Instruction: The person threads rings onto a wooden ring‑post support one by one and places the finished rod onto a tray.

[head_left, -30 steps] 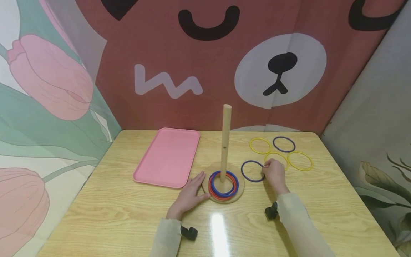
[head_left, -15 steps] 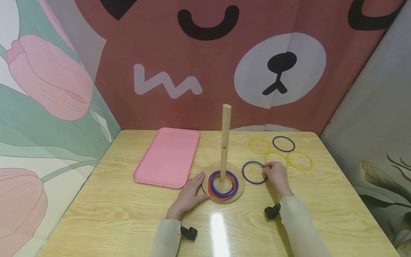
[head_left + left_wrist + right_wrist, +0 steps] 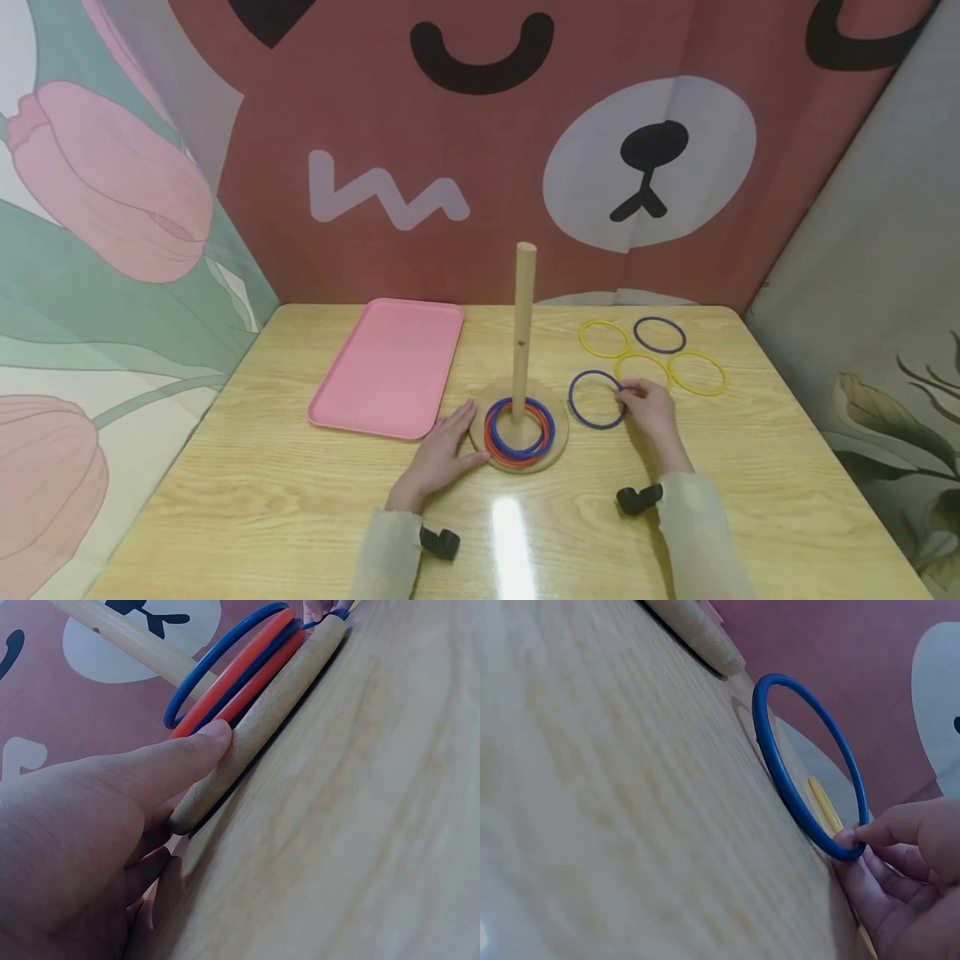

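My right hand (image 3: 651,412) pinches a blue ring (image 3: 774,761) between thumb and fingertips. The ring tilts up off the tabletop in the right wrist view. To its left stands a wooden peg (image 3: 523,325) on a round wooden base (image 3: 559,433). Red and blue rings (image 3: 214,690) lie stacked round the foot of that peg. My left hand (image 3: 441,460) rests at the base's left edge, fingers extended along the side. In the left wrist view its thumb (image 3: 214,735) touches the rim beside the stacked rings; some of its fingers are hidden below.
A pink tray (image 3: 386,367) lies at the back left of the wooden table (image 3: 285,500). Toward the back right are several yellow rings (image 3: 724,379) and another blue ring (image 3: 635,330), flat on the table. A printed cloth (image 3: 495,167) hangs behind.
The right hand has drawn the blue ring slightly to the right and tilted it up. My left hand stays at the base, and the stacked rings have not moved.
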Motion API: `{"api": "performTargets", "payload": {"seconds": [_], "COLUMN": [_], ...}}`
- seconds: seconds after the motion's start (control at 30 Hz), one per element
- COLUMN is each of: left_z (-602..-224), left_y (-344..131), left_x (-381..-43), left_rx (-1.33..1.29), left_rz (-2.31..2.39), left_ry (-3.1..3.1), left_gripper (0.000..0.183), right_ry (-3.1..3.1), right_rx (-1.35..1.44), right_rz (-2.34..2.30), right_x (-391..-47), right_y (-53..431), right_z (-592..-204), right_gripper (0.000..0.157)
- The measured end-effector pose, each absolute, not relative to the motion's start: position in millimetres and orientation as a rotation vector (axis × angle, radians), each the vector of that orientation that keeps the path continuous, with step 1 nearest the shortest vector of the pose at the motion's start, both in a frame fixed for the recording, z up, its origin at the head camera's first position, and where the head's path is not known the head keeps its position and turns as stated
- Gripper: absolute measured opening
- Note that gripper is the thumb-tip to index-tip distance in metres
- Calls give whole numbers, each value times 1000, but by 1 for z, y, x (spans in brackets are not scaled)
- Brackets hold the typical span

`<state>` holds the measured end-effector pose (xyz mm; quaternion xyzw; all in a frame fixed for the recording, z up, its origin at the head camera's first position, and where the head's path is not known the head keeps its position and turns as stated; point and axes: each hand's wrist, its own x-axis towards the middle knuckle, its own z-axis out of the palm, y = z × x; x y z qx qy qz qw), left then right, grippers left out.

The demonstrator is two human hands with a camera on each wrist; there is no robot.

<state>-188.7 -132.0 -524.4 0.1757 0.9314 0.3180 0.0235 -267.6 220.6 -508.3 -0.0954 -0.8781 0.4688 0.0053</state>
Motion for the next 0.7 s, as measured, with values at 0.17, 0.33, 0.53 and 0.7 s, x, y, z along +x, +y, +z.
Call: {"api": "performTargets", "payload": {"seconds": [0.17, 0.33, 0.53, 0.7], "left_z": [-525, -526, -526, -526], "left_y": [-133, -134, -133, -132], "left_x": [-190, -190, -189, -189], "left_rx": [542, 540, 555, 555], "left_rz": [982, 978, 982, 982], "left_ry": [2885, 2884, 2881, 2889], "left_gripper": [85, 86, 85, 85], "right_ry": [-2687, -2542, -2375, -2180], "right_rx": [-296, -254, -221, -115], "right_rz": [1559, 1828, 2121, 2287], "right_x": [-266, -261, -251, -244], "right_y": [222, 218, 209, 198], "right_z": [-513, -513, -500, -467], "right_gripper": [30, 33, 39, 39]}}
